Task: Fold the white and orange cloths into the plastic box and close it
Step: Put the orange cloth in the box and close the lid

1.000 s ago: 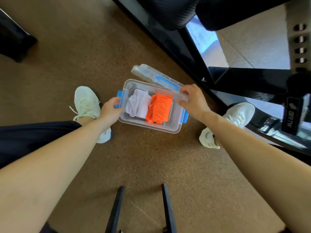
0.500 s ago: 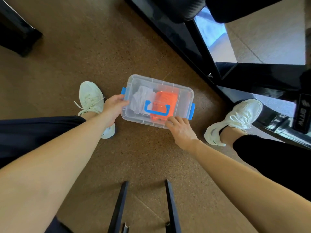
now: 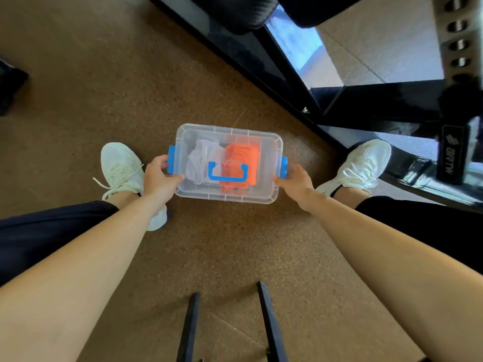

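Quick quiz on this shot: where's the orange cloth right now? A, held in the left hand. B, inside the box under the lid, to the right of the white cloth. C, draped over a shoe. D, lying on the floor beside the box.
B: the orange cloth shows through the clear lid, beside the white cloth.

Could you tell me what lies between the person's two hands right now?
In the head view, the clear plastic box with its lid on lies between the left hand and right hand, holding the white cloth and orange cloth.
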